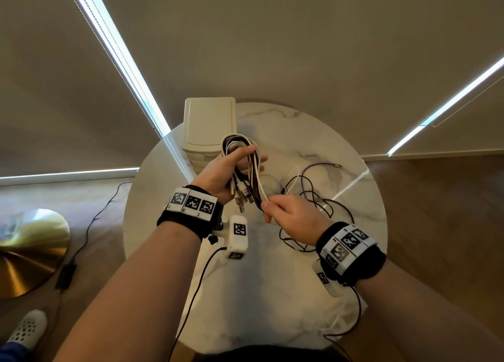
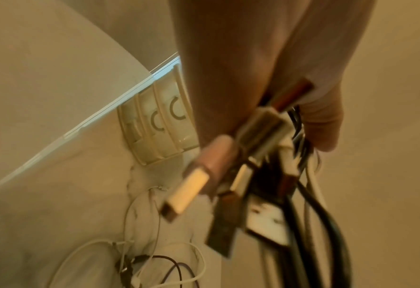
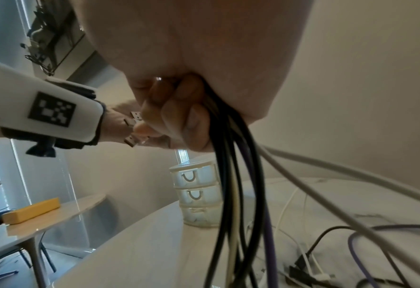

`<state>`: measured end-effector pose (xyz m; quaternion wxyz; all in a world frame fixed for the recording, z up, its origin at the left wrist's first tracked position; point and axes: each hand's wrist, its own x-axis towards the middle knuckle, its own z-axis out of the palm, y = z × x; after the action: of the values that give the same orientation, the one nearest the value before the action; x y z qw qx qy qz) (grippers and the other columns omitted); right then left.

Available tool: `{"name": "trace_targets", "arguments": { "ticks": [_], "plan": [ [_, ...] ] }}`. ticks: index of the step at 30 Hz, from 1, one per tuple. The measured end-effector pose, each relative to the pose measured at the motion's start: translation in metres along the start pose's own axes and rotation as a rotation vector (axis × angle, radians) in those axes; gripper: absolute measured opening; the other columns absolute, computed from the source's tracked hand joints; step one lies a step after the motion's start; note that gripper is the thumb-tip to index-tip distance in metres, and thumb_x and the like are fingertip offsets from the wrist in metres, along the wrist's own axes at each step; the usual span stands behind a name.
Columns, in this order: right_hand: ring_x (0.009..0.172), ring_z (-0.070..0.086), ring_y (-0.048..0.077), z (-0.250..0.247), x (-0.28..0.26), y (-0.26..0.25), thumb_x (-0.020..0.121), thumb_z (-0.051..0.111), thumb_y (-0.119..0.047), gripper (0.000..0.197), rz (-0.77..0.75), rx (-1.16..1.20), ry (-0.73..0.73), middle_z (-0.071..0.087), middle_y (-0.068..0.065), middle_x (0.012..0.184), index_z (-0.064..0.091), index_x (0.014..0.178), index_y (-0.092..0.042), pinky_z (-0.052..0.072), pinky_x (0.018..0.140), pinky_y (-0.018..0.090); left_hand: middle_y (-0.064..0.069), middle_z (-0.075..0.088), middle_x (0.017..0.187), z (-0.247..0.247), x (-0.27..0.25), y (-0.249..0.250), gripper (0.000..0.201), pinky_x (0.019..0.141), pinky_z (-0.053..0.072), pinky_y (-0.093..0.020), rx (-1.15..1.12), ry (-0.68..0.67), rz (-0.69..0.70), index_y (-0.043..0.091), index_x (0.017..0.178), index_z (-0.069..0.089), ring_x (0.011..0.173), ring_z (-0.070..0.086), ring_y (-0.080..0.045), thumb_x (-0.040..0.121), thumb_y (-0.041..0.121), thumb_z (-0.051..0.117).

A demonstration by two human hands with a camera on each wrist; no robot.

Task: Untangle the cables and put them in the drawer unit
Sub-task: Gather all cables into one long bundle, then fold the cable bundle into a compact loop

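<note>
The left hand (image 1: 222, 170) is closed around a looped bundle (image 1: 241, 154) of smooth black, white and purple cables, whose flat metal plugs (image 1: 241, 195) hang below its palm. Just behind that grip stands the cream plastic drawer unit (image 1: 208, 124), three rounded drawers with curved handles. The right hand (image 1: 293, 211) pinches the bundle's lower strands together. Beyond this grip, loose thin cables (image 1: 313, 192) lie tangled on the round marble table (image 1: 272, 293).

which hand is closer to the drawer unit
Left. The left hand holds the cable bundle up just in front of the drawer unit. The right hand pinches the bundle's lower end, farther from the unit and nearer the person.
</note>
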<state>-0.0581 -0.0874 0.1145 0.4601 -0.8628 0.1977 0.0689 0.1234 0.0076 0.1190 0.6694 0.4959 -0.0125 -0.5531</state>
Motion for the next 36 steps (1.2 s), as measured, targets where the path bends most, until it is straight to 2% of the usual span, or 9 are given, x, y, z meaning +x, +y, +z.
{"name": "trace_targets", "arguments": {
  "ticks": [3,8,17,20,22,25,29,31,36],
  "plan": [
    [0.048,0.039,0.007,-0.003,-0.002,-0.002,0.106,0.045,-0.038,0.043,0.005,0.056,0.011,0.042,-0.007,0.054,0.061,0.077,-0.012,0.035,0.055,0.029,-0.018,0.073,0.123,0.006,-0.005,0.004,0.039,0.094,0.058,-0.052,-0.056,-0.083,-0.041,0.008,0.134,0.054,0.099,0.076,-0.026,0.101,0.028,0.061],
    [0.051,0.037,0.012,-0.004,0.0,-0.004,0.107,0.043,-0.039,0.045,0.014,0.119,-0.023,0.041,-0.001,0.059,0.058,0.075,-0.011,0.033,0.053,0.027,0.0,0.06,0.077,0.016,-0.008,0.0,0.017,0.085,0.053,-0.037,-0.058,-0.06,-0.005,0.014,0.095,0.056,0.063,0.056,-0.012,0.103,0.027,0.062],
    [0.048,0.054,0.003,-0.006,-0.003,0.012,0.097,0.052,-0.058,0.042,0.003,0.11,0.021,0.056,-0.007,0.056,0.061,0.087,-0.018,0.045,0.054,0.022,0.003,0.047,0.061,0.011,-0.004,0.021,0.021,0.06,0.06,-0.036,-0.024,0.106,0.186,0.014,0.086,0.056,0.078,0.075,-0.023,0.105,0.021,0.057],
    [0.054,0.062,0.003,-0.003,-0.008,0.024,0.097,0.057,-0.057,0.029,0.0,0.062,0.031,0.063,-0.012,0.062,0.059,0.086,-0.03,0.046,0.058,0.015,0.004,0.045,0.061,0.005,-0.004,0.031,0.022,0.074,0.063,-0.042,-0.142,0.151,0.258,0.014,0.086,0.056,0.054,0.059,-0.017,0.105,0.025,0.059],
    [0.056,0.058,0.0,-0.004,-0.012,0.031,0.097,0.057,-0.055,0.022,0.0,0.063,0.072,0.059,-0.021,0.06,0.058,0.084,-0.038,0.042,0.059,0.012,0.003,0.044,0.063,-0.001,-0.002,0.035,0.023,0.068,0.061,-0.038,-0.196,0.169,0.276,0.015,0.084,0.056,0.049,0.049,-0.014,0.105,0.024,0.059],
    [0.057,0.056,0.003,-0.013,-0.012,0.036,0.093,0.047,-0.069,0.04,0.002,0.034,0.124,0.059,-0.017,0.062,0.067,0.095,-0.034,0.043,0.059,0.02,0.003,0.043,0.064,-0.012,0.0,0.037,0.026,0.056,0.053,-0.029,-0.249,0.17,0.278,0.016,0.081,0.055,0.048,0.045,-0.011,0.105,0.025,0.057],
    [0.044,0.039,0.004,-0.048,-0.008,0.037,0.096,0.041,-0.066,0.054,0.031,0.056,0.199,0.046,-0.004,0.057,0.071,0.083,-0.022,0.035,0.052,0.024,0.008,0.041,0.062,-0.031,0.004,0.039,0.028,0.053,0.047,-0.023,-0.301,0.039,0.179,0.018,0.081,0.055,0.044,0.039,-0.006,0.105,0.031,0.056],
    [0.047,0.04,0.013,-0.07,-0.004,0.031,0.095,0.05,-0.063,0.049,0.003,0.014,0.239,0.05,0.007,0.061,0.071,0.081,-0.021,0.035,0.053,0.026,0.009,0.042,0.061,-0.037,-0.001,0.04,0.026,0.052,0.048,-0.022,-0.229,-0.103,0.093,0.017,0.083,0.057,0.043,0.041,-0.004,0.104,0.032,0.056],
    [0.052,0.041,0.002,-0.106,0.016,-0.004,0.094,0.062,-0.054,0.035,-0.074,-0.089,0.276,0.048,-0.012,0.057,0.065,0.075,-0.025,0.03,0.051,0.021,-0.001,0.061,0.082,-0.014,-0.012,0.034,0.02,0.05,0.05,-0.019,0.202,-0.237,-0.016,0.016,0.096,0.058,0.044,0.038,-0.003,0.095,0.033,0.068]
  ]
}}
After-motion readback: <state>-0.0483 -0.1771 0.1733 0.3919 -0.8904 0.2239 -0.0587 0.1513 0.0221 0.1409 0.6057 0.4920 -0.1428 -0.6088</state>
